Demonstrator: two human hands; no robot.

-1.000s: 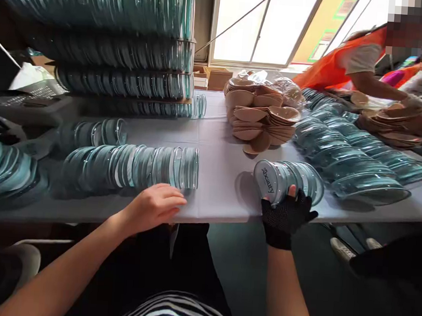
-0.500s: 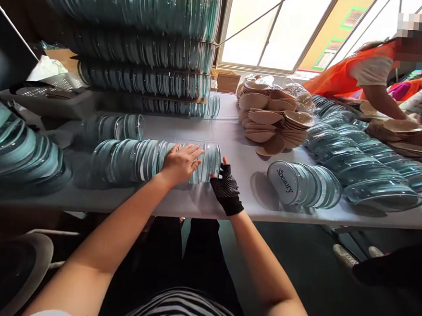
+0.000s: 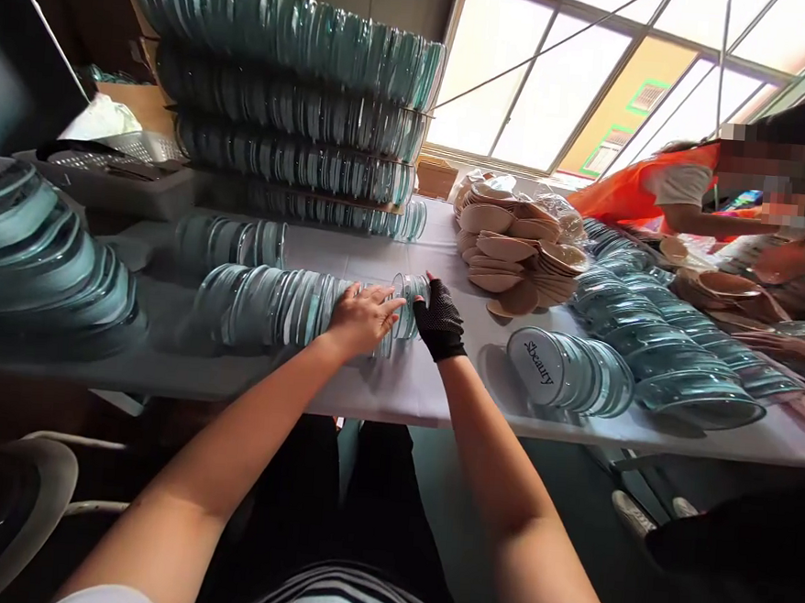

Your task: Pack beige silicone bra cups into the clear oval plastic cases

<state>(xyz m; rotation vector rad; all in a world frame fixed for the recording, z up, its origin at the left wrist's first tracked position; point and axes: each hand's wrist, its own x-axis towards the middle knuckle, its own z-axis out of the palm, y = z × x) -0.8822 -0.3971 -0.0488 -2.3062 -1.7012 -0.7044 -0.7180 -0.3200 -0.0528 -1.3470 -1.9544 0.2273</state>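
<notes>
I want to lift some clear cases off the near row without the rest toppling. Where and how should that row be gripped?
Probably at its right end. The row of clear cases lies on its side on the table, discs standing on edge. Press the flat end face from the right, as the gloved right hand does, and clamp from above with the left hand, squeezing along the row's length.

My left hand (image 3: 364,317) covers part of the row of clear cases (image 3: 271,303); my gloved right hand (image 3: 439,321) hides its end. The co-worker's face is blurred.
</notes>
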